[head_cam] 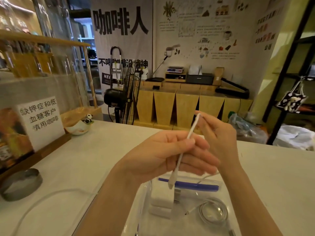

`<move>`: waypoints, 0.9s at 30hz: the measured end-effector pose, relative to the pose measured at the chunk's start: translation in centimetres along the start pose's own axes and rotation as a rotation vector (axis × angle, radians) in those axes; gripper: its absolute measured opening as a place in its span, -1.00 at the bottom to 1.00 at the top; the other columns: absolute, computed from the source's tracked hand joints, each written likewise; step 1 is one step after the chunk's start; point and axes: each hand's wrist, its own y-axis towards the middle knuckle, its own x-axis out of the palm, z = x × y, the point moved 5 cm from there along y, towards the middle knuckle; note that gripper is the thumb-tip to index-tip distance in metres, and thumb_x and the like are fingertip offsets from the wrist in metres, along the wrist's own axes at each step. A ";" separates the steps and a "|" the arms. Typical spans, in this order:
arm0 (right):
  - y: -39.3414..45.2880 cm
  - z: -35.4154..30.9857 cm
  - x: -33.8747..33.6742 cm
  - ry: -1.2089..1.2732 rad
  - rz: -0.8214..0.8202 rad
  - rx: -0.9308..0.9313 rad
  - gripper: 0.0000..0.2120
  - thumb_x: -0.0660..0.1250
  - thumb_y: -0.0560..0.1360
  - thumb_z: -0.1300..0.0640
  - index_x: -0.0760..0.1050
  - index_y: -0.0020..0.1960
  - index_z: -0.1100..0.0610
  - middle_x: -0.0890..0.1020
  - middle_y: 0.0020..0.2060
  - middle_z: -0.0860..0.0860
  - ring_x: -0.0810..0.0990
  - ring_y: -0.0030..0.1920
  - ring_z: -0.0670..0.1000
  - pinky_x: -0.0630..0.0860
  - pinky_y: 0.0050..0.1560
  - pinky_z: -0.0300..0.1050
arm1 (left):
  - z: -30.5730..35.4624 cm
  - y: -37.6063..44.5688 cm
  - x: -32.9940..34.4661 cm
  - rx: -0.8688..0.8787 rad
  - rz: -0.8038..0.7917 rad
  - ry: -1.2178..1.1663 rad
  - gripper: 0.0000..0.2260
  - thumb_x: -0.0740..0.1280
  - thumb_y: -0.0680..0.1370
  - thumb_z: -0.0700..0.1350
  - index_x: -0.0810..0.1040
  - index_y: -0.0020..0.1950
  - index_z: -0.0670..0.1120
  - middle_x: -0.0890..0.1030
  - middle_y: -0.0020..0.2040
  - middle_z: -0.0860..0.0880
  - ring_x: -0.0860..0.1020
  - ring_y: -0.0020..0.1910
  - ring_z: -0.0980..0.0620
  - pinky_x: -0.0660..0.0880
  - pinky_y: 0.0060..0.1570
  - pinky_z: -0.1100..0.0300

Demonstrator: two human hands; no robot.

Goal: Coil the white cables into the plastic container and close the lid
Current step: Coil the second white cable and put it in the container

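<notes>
Both hands, left (163, 155), right (219, 138), pinching smooth white cable (191, 128), above clear plastic container (146, 193)

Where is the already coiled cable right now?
In the head view, the coiled cable lies inside the clear plastic container, lower right, beside the white charger blocks.
</notes>
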 end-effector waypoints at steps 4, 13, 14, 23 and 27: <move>-1.0 -1.2 2.7 -0.103 -0.362 -0.043 -0.72 0.19 0.51 0.15 0.36 -0.29 -0.19 0.50 -0.38 -0.17 0.54 -0.31 -0.08 0.47 -0.25 -0.18 | 1.1 0.2 -1.7 0.221 0.203 -0.229 -0.75 0.20 0.45 -0.11 0.64 -0.11 -0.16 0.70 -0.20 -0.11 0.67 -0.23 0.03 0.61 -0.22 0.22; -4.6 -4.3 6.8 -0.311 -0.685 -0.173 -0.76 0.10 0.55 -0.02 0.41 0.14 0.03 0.58 -0.22 0.10 0.51 -0.21 0.11 0.48 -0.18 -0.03 | 0.9 -0.4 -6.6 0.395 0.538 -0.404 -0.73 0.05 0.56 -0.14 0.52 -0.02 -0.21 0.71 -0.20 -0.11 0.68 -0.22 0.04 0.61 -0.24 0.23; -4.8 -4.2 6.9 -0.319 -0.712 -0.175 -0.74 0.11 0.55 -0.01 0.38 0.20 -0.01 0.59 -0.20 0.10 0.51 -0.20 0.10 0.46 -0.19 -0.04 | 0.9 -0.6 -7.0 0.402 0.554 -0.405 -0.71 0.02 0.59 -0.14 0.51 -0.02 -0.20 0.71 -0.20 -0.10 0.68 -0.22 0.04 0.61 -0.25 0.24; -5.1 -3.5 7.3 -0.369 -0.810 -0.151 -0.67 0.07 0.56 -0.01 0.28 0.31 -0.17 0.65 -0.04 0.04 0.58 -0.11 0.06 0.56 -0.03 0.03 | 0.9 -1.5 -7.9 0.354 0.703 -0.212 -0.64 -0.01 0.61 -0.04 0.52 -0.10 -0.17 0.71 -0.28 -0.06 0.67 -0.28 0.06 0.60 -0.30 0.25; -5.4 -3.5 7.1 -0.418 -0.823 -0.163 -0.67 0.10 0.54 0.02 0.28 0.30 -0.10 0.62 -0.01 0.09 0.58 -0.07 0.11 0.56 -0.02 0.05 | 0.5 -1.1 -7.6 0.370 0.745 -0.112 -0.67 0.01 0.60 -0.06 0.53 -0.09 -0.16 0.71 -0.27 -0.04 0.67 -0.24 0.05 0.60 -0.25 0.26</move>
